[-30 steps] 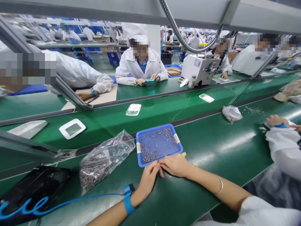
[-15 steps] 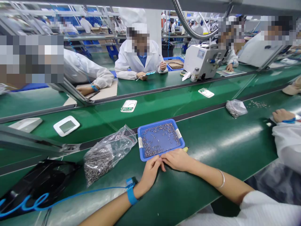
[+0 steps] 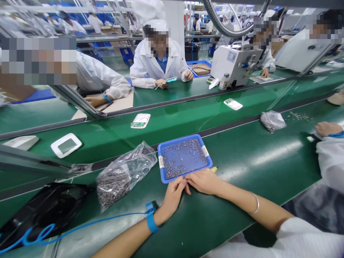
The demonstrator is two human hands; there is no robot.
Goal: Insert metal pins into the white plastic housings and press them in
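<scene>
My left hand (image 3: 172, 195) and my right hand (image 3: 205, 181) lie on the green belt, fingertips touching each other at the near edge of a blue tray (image 3: 185, 157). The tray holds several small metal parts (image 3: 174, 169). The fingers of my left hand are curled, and what they hold is hidden. A blue wrist strap (image 3: 151, 218) with a coiled blue cord (image 3: 80, 225) is on my left wrist. My right hand lies palm down, and a yellow tip (image 3: 214, 168) sticks out beyond it. A bracelet is on that wrist.
Left of the tray lies a clear bag of metal parts (image 3: 123, 175), then a black bag (image 3: 43, 211). The far belt carries a white device (image 3: 66, 145) and two open boards (image 3: 140, 120) (image 3: 233, 104). A co-worker's hand (image 3: 326, 128) and a small bag (image 3: 272, 120) are at the right. People sit opposite beside a white machine (image 3: 235, 66).
My hands have stayed at the tray's near edge. The view has shifted slightly, and the white device and boards on the far belt have moved left.
</scene>
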